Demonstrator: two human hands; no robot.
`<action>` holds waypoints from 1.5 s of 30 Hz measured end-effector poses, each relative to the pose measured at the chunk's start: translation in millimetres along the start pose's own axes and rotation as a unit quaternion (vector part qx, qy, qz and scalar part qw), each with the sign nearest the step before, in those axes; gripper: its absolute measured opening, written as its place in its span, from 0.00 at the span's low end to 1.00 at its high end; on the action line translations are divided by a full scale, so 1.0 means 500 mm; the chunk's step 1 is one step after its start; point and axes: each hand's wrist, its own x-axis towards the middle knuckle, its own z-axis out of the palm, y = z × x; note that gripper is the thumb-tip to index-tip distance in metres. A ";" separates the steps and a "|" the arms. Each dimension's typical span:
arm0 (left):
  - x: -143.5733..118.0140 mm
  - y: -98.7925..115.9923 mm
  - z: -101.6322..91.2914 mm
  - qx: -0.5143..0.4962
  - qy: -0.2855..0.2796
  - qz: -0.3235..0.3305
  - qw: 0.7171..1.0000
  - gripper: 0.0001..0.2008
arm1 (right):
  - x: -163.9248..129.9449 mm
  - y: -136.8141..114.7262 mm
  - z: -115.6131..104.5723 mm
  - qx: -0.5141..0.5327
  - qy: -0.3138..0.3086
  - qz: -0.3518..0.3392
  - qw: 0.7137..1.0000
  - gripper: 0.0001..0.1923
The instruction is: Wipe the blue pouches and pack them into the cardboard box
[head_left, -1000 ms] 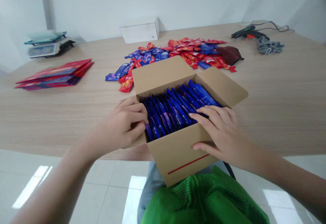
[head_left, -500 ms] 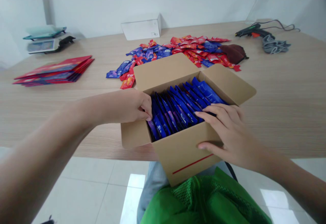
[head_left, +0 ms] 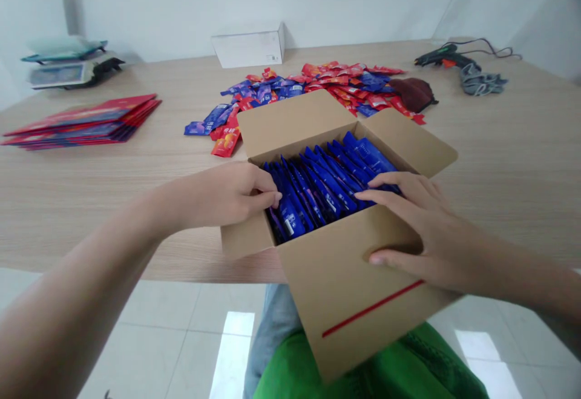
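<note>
— On the person's lap, tilted against the table edge [head_left: 136, 253], sits the cardboard box [head_left: 345, 290], flaps open, packed with blue sachets [head_left: 327, 181] standing on edge. What are the hands doing?

— From the head view (the only one): the left hand [head_left: 227, 196] reaches in at the box's left end, fingers curled and pinched against the nearest sachets; whether it truly grips one I cannot tell. The right hand [head_left: 417, 229] is spread wide, fingers lying over the sachet tops, thumb pressed on the front wall.

— Risks?

— The box leans toward the lap with little under it. If the thumb slips, it could tip and spill the row. Pulling one sachet may also drag its neighbours out.

— And beyond?

— Loose red and blue packets [head_left: 313, 90] piled on the table, well apart.
</note>
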 end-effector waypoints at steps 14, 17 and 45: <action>-0.017 0.017 0.039 0.050 0.131 0.115 0.983 0.15 | 0.088 -0.008 -0.081 0.078 -0.144 -0.099 0.982 0.11; -0.008 0.017 0.061 0.066 0.122 0.105 0.985 0.15 | 0.111 -0.016 -0.073 0.070 -0.120 -0.106 0.985 0.12; -0.046 -0.006 0.080 -0.018 0.193 0.109 0.975 0.17 | 0.193 -0.077 -0.010 0.145 -0.092 -0.076 0.982 0.15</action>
